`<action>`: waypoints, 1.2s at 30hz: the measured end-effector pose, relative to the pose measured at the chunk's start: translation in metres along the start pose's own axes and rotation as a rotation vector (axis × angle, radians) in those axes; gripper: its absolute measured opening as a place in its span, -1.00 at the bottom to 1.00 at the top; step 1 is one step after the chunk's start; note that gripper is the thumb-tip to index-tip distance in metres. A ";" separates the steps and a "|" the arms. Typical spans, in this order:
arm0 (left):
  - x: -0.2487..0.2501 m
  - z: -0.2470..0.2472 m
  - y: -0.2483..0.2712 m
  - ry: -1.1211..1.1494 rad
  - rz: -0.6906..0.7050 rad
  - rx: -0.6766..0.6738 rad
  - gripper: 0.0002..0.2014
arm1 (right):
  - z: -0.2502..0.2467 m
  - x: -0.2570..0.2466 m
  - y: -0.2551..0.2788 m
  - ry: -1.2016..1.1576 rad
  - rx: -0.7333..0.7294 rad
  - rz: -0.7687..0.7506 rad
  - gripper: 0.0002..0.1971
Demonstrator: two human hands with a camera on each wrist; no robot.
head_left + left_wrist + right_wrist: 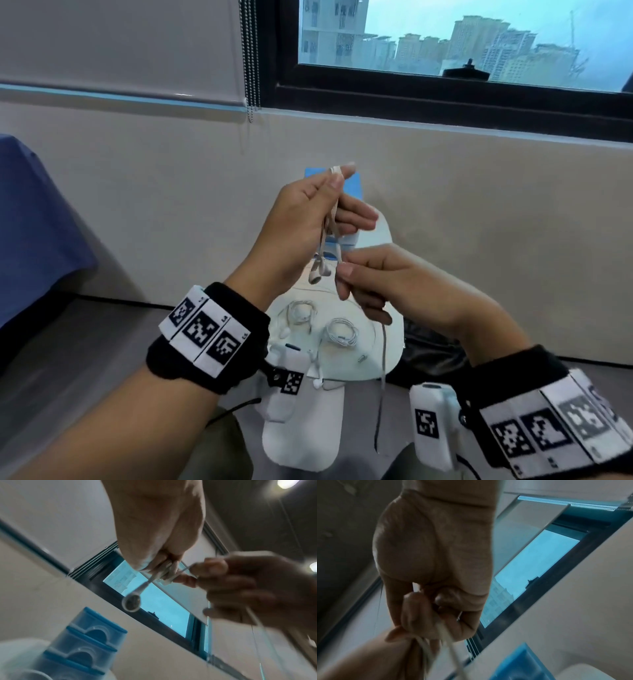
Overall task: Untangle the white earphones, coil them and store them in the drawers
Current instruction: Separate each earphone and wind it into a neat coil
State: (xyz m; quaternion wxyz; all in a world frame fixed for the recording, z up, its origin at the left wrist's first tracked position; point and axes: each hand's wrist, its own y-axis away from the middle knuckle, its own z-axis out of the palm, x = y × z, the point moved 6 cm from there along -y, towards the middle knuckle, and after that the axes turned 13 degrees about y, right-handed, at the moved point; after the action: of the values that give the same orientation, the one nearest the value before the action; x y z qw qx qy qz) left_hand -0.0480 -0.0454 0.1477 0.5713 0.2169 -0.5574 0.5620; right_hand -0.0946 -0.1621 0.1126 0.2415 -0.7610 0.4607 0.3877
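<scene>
The left hand (294, 219) is raised above the round white tabletop (370, 356), thumb and forefinger pinching the top of a bundle of thin white cord; the other fingers lie loosely extended beside it. That cord belongs to the white earphones (320, 267), whose two smooth, glossy buds dangle below the left palm, directly over the tabletop. In the left wrist view one bud (132, 602) faces the camera, a round rim with a dark mesh centre.

The right hand (387, 284) sits just right of the buds, its fingers curled and thumb and forefinger tip pinching a strand of the same cord. From under this hand a single slack strand (383, 363) hangs straight down past the tabletop's near edge.

On the tabletop, below the hands, lie two other white earphone sets: a loose, tangled one (299, 315) and, right of it, a neatly wound coil (342, 332). At the tabletop's far edge, against the wall, stand the drawers (80, 646), a translucent blue plastic stack with arched finger cut-outs, mostly hidden behind the hands in the head view. Left of the tabletop there is open grey floor (85, 342).
</scene>
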 end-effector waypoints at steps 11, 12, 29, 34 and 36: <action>0.005 0.008 0.012 0.029 -0.045 -0.204 -0.57 | -0.080 -0.025 -0.010 0.134 0.494 0.031 -0.67; 0.010 0.008 0.010 0.093 -0.023 -0.186 -0.60 | -0.072 -0.017 -0.014 0.109 0.478 0.047 -0.67; 0.017 0.006 0.017 -0.108 -0.028 -0.297 -0.57 | -0.089 -0.036 0.004 0.202 0.370 -0.025 -0.69; 0.043 0.011 0.006 0.126 0.099 -0.169 -0.58 | -0.059 -0.001 0.001 0.048 0.271 0.071 -0.68; 0.047 0.010 -0.003 0.119 0.137 -0.084 -0.70 | -0.041 -0.001 0.001 0.066 0.172 0.082 -0.68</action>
State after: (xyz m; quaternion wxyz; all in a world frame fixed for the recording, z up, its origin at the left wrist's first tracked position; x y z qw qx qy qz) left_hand -0.0608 -0.0359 0.1927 0.5724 0.1206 -0.5588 0.5878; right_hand -0.0802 -0.1917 0.1376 0.2745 -0.7303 0.5310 0.3308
